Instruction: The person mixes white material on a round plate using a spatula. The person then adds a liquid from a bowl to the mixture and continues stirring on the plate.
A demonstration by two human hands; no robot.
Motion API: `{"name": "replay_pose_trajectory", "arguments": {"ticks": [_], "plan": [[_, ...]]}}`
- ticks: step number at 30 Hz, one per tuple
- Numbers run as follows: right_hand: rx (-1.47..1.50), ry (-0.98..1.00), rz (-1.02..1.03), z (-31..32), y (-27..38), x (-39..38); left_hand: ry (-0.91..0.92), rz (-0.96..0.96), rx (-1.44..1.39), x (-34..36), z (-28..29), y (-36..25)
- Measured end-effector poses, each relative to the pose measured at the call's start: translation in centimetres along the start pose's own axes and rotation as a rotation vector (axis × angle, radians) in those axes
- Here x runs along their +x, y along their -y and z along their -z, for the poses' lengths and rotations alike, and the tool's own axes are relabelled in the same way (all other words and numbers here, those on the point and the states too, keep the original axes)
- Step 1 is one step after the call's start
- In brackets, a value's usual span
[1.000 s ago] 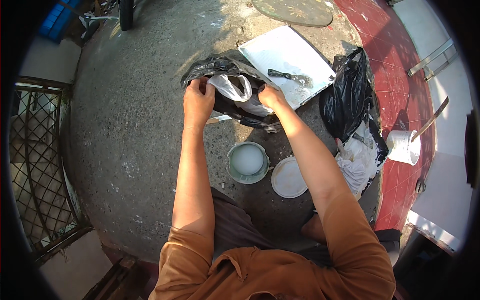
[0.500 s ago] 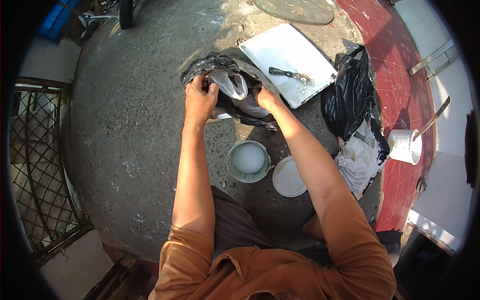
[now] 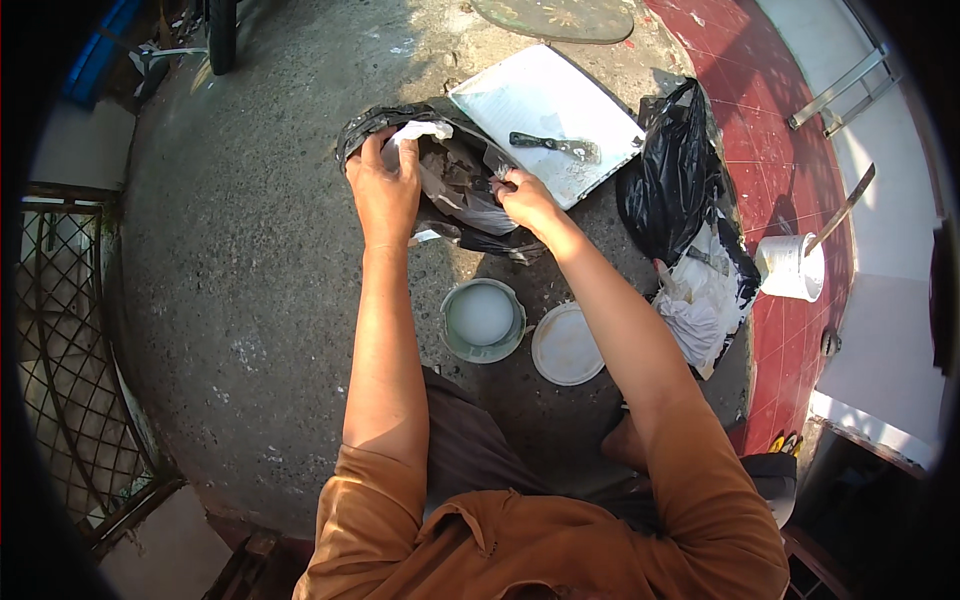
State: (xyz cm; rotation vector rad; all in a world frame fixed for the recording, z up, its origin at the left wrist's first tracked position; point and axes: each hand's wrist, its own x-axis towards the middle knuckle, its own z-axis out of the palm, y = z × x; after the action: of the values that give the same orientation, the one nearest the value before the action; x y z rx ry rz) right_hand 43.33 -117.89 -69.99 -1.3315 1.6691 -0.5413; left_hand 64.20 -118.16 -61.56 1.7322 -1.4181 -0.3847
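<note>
A black plastic bag (image 3: 370, 125) lies open on the concrete ground, with a clear inner bag (image 3: 470, 195) of grey-white powder inside it. My left hand (image 3: 385, 190) grips the bag's near-left rim and a white fold of plastic (image 3: 420, 132). My right hand (image 3: 522, 195) pinches the inner bag's right edge. Both hands hold the bag mouth apart. Just below them stands a small grey bucket (image 3: 482, 318) of white liquid, its round lid (image 3: 566, 344) lying beside it.
A white board (image 3: 545, 100) with a putty knife (image 3: 555, 145) lies beyond the bag. A second black bag (image 3: 675, 180) and crumpled white sacking (image 3: 700, 300) sit at right. A white bucket (image 3: 788, 268) with a stick stands on red tiles. A metal grille (image 3: 60, 330) is at left.
Both hands have shifted along the bag's rim, the left up to the far-left edge, the right inward, and the inner bag is pulled wider open.
</note>
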Motion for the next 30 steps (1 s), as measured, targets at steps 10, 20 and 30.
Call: {"name": "replay_pose_trajectory", "arguments": {"ticks": [10, 20, 30], "plan": [[0.114, -0.037, 0.050, 0.5, -0.4, -2.2, -0.175, 0.111, 0.050, 0.1, 0.7, -1.2], [0.208, -0.053, 0.094, 2.6, 0.2, -4.6, -0.090, 0.072, -0.102, 0.4, 1.6, -0.3], [0.271, -0.051, 0.037, 3.7, 0.7, -6.4, 0.061, 0.118, -0.106, 0.5, 2.4, -0.4]]}}
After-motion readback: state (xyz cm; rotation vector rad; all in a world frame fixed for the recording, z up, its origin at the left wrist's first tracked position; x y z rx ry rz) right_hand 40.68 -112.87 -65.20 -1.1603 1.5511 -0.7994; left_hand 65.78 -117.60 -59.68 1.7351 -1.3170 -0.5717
